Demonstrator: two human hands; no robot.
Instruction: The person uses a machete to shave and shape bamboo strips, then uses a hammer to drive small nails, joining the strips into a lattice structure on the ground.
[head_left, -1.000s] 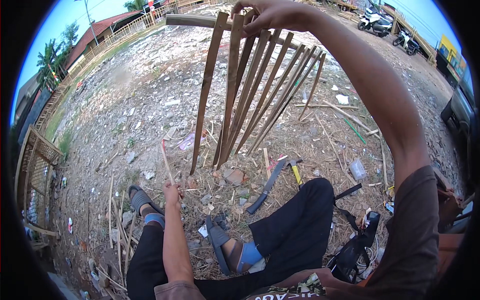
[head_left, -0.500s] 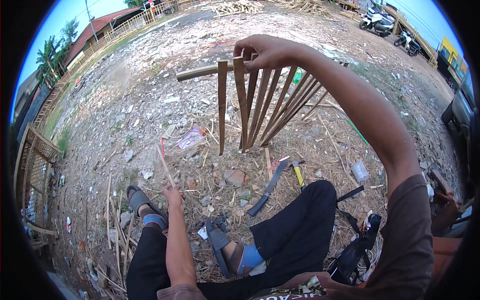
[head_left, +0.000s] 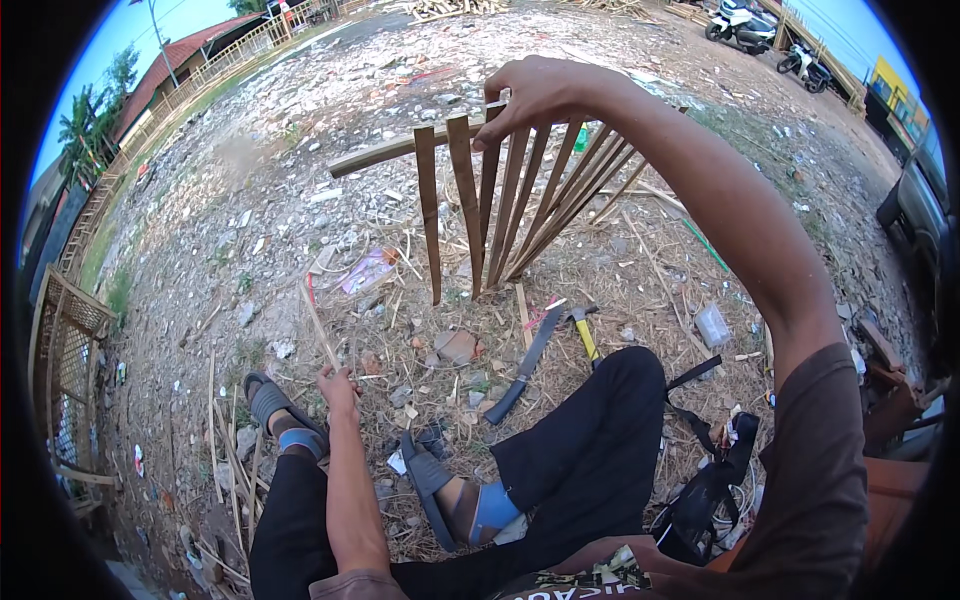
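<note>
A: Where do we have the wooden slat frame?
B: Out in front of us, slats hanging down from the rail. Can't tell if their lower ends touch the ground.
A: Right hand?
B: Ours is up top, fingers curled over the frame near the rail, gripping it.
A: Left hand?
B: Low, near our left sandal. Fingers wrapped around one end of a thin stick, far end pointing up and away, clear of the slats.
A: Tools?
B: Machete on the ground, nearer us than the slats. Yellow-handled hammer just right of it, by our bent right knee.
A: Further right?
B: Clear plastic tub; black bag nearer us.
</note>
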